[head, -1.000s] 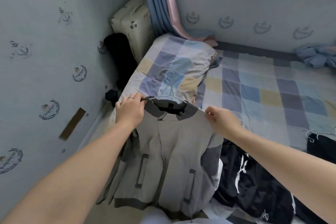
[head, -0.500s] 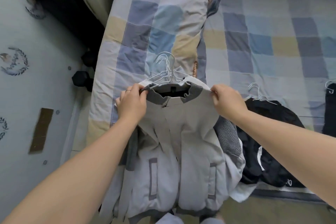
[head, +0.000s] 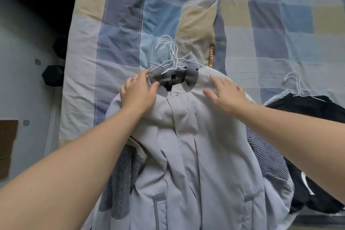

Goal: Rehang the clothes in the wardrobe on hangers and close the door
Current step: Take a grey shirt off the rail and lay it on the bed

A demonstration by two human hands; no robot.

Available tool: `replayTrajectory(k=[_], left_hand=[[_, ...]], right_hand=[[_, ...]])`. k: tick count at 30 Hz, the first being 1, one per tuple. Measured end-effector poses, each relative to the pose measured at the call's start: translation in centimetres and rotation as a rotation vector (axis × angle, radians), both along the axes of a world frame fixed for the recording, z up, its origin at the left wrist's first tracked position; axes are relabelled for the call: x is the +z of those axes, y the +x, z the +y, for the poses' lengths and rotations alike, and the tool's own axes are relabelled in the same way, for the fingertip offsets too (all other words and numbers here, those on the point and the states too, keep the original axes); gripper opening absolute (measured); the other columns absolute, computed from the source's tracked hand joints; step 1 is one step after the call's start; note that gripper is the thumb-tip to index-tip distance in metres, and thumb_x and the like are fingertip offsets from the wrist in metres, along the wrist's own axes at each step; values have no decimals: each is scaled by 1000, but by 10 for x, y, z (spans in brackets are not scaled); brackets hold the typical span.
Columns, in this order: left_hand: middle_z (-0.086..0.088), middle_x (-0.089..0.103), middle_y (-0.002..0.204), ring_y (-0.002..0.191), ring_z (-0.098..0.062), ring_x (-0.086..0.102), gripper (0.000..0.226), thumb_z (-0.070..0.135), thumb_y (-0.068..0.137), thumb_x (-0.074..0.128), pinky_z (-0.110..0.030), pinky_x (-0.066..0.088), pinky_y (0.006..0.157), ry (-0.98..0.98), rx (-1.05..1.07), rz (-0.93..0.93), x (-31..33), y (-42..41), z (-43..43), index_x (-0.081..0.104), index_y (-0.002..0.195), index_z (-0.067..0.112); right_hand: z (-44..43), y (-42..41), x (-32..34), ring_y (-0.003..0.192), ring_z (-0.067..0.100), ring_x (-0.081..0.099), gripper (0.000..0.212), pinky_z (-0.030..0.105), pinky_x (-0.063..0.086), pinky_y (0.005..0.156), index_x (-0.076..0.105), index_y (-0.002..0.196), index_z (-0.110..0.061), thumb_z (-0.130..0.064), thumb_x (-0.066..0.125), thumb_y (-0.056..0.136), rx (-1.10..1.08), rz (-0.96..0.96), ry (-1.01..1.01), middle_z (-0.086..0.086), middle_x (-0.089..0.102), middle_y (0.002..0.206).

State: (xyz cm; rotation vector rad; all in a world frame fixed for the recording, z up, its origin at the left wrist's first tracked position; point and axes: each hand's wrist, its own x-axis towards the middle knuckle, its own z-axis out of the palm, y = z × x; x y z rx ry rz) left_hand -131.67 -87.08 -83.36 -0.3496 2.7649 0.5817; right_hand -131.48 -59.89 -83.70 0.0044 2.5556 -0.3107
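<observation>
Currently the grey jacket (head: 186, 145) lies front-up on the bed (head: 280, 24), long axis near to far, neck at the far end. Wire hangers (head: 169, 56) poke out of the neck, just beyond our left hand (head: 139, 93), the nearer one. Its grip is narrow, pinching the collar edge. Our right hand (head: 226, 93) rests flat, fingers spread, on the right shoulder. Dark clothes (head: 308, 110) lie to the right, a wall (head: 22, 89) to the left.

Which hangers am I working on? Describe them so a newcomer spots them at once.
On the checked bed cover, find the pale grey jacket under the left hand and right hand. The bunch of white wire hangers sticks out of its ribbed collar, past the left hand's fingertips. The other hangers lie far right, on a black garment.
</observation>
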Motion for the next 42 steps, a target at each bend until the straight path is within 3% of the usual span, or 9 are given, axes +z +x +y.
replayTrajectory(k=[3,8,18,24,30,42], left_hand=[[-5,17,166,152,-29,6,68,56,97,46,-52,4,122,-7,-133,-93,2,16,-1,22,156,33],[2,-5,168,152,-20,-14,72,62,96,39,-50,-10,121,55,-262,-98,33,65,10,9,158,39],[4,-7,168,151,-18,-17,74,69,94,27,-51,-9,120,87,-448,-158,162,153,45,2,157,40],[4,-6,168,151,-20,-13,72,66,96,29,-53,-5,121,93,-492,-92,225,187,56,4,158,39],[1,2,168,153,-22,-9,71,64,96,33,-53,-2,121,132,-613,31,256,216,94,11,157,37],[9,-8,167,151,-18,-20,71,72,93,25,-51,-10,120,139,-996,19,275,301,247,-2,154,48]], right_hand=[[-1,23,6,152,21,-7,75,55,-1,118,-1,155,-42,-75,15,89,108,-48,73,-10,-6,165],[-1,61,44,150,23,-17,80,58,-5,117,-9,153,-44,-79,4,83,148,4,107,-11,-18,163],[-2,146,181,151,23,-15,76,58,-7,116,-11,153,-41,-75,10,89,74,19,100,-10,-18,164],[-5,206,255,151,24,-12,76,60,-2,117,-7,155,-36,-72,13,92,-181,65,103,-8,-11,165],[19,276,287,151,26,-11,76,61,-2,117,-9,156,-33,-72,12,93,-403,121,179,-5,-13,165],[126,440,311,151,25,-11,77,60,-3,117,-14,154,-35,-72,5,90,-778,167,218,-7,-16,164]])
